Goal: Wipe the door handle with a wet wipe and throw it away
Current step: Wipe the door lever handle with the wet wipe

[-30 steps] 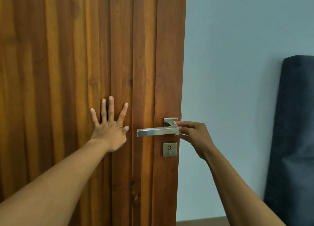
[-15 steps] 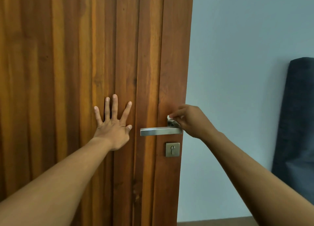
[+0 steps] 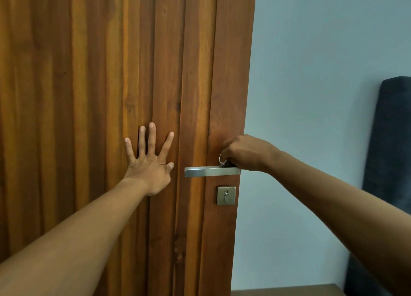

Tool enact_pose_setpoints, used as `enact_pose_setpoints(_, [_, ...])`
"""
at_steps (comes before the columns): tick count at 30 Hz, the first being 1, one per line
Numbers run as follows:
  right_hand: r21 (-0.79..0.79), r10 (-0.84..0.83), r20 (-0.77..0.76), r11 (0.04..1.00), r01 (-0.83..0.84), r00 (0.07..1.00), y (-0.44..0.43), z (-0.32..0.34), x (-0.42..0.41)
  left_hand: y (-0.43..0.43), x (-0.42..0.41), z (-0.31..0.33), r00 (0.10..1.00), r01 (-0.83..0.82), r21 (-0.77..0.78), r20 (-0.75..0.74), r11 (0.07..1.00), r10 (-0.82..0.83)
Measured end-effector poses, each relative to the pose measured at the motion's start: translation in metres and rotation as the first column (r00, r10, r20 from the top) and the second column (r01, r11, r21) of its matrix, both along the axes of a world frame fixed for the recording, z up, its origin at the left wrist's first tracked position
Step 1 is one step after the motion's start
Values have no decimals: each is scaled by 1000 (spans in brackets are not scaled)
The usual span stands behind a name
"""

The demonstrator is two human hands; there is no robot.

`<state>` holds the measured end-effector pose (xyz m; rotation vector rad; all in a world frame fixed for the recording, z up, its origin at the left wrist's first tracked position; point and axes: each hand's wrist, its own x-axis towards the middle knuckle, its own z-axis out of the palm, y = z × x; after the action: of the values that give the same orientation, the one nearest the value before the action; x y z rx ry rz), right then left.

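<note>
A brushed-metal lever door handle (image 3: 209, 171) sticks out to the left near the edge of a brown wooden door (image 3: 93, 77). My right hand (image 3: 246, 153) is closed over the handle's base at its right end, shut on a small white wet wipe (image 3: 222, 160) of which only a corner shows under the fingers. My left hand (image 3: 149, 162) lies flat on the door with fingers spread, a little left of the handle's free end, holding nothing.
A square metal keyhole plate (image 3: 226, 195) sits just below the handle. Right of the door's edge is a pale blue wall (image 3: 311, 73). A dark blue padded panel (image 3: 391, 153) stands at the far right, and a strip of brown surface (image 3: 287, 290) shows at the bottom.
My right hand has risen from the side of the handle's base to its top, still with the wipe. The left hand stays flat on the door.
</note>
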<state>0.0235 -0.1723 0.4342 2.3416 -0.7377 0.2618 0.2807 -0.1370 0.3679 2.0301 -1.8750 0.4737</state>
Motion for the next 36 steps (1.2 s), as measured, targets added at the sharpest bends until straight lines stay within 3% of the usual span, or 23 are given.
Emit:
enact_pose_setpoints(4, [-16, -10, -58, 1000, 9, 998, -2, 3, 0, 0, 0, 0, 1000, -4, -9, 7, 1000, 5])
enact_pose_setpoints(8, [9, 12, -18, 1000, -12, 1000, -3, 5, -2, 0, 0, 1, 1000, -4, -5, 3, 1000, 4])
enact_pose_setpoints(19, [-64, 68, 344, 997, -49, 936, -12, -33, -24, -1, 1, 1, 1000, -4, -25, 24, 1000, 5])
enact_pose_setpoints(26, [-28, 43, 635, 999, -32, 771, -11, -53, -26, 1, -1, 0, 999, -13, -20, 31, 1000, 14])
enact_pose_setpoints(36, [37, -13, 849, 999, -34, 527, -13, -93, -19, -1, -1, 0, 999, -4, -18, 31, 1000, 5])
